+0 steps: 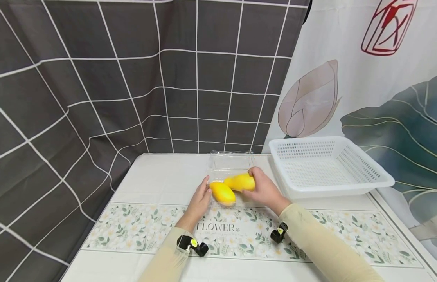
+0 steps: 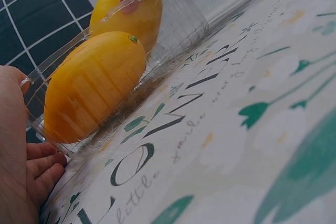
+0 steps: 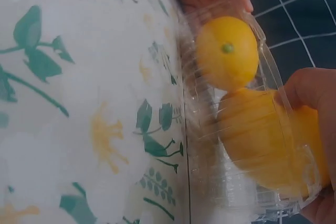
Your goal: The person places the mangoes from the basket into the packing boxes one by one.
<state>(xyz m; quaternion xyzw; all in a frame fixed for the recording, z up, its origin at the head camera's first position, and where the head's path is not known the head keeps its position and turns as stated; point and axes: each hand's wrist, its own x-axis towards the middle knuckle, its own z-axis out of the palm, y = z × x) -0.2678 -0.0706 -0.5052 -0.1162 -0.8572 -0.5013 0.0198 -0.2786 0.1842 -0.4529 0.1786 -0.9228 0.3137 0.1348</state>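
Note:
Two yellow mangoes lie in a clear plastic clamshell box whose lid point(image 1: 232, 160) is folded back. My right hand point(image 1: 265, 190) grips the right mango point(image 1: 241, 182), its thumb and fingers on the fruit at the right end of the box. Beside it, the left mango point(image 1: 222, 193) rests tilted, its small green stem end showing in the left wrist view. My left hand point(image 1: 198, 201) touches the left side of the box point(image 2: 168, 35), with fingertips at the rim and low against the wall. Part of the right mango is behind my fingers point(image 3: 310, 90).
A white perforated basket point(image 1: 331, 188) stands at the right on the white table. A flower-print band point(image 1: 148, 231) runs across the tabletop in front of the box. Behind hang a dark grid-pattern curtain point(image 1: 218, 78) and a floral curtain point(image 1: 310, 102).

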